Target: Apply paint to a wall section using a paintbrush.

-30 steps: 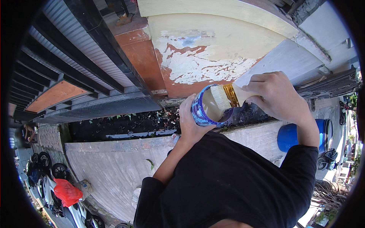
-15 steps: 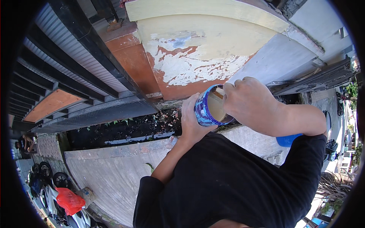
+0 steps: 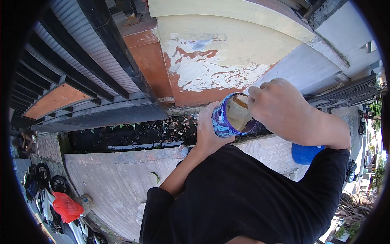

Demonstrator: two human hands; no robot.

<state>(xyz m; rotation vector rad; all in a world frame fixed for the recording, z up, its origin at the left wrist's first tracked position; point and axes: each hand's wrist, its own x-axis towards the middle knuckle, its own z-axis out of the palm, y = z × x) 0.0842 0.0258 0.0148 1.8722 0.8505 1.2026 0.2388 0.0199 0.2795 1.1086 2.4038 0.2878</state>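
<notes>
My left hand point(image 3: 207, 132) is wrapped round the side of a blue and purple paint can point(image 3: 220, 122), tilted so that its mouth faces me. Cream-coloured paint point(image 3: 237, 115) shows inside. Above the rim, my right hand point(image 3: 280, 107) is closed on a tool dipped into the can, which looks like a paintbrush point(image 3: 242, 100); only a pale and brown part shows, and its lower end is hidden. Beyond the can stands a low wall point(image 3: 239, 44), cream above and orange-brown below, with a rough white patch point(image 3: 203, 75).
A dark gutter point(image 3: 97, 140) with debris runs between the wall and the concrete paving point(image 3: 109, 175). A black metal gate point(image 3: 101, 116) stands at left. At right is a blue container point(image 3: 304, 154). Parked motorbikes point(image 3: 46, 199) and a red bag point(image 3: 67, 207) are at lower left.
The can and both hands have shifted slightly right in the picture. The tool has changed its angle in the paint, and more of the can's inside shows.
</notes>
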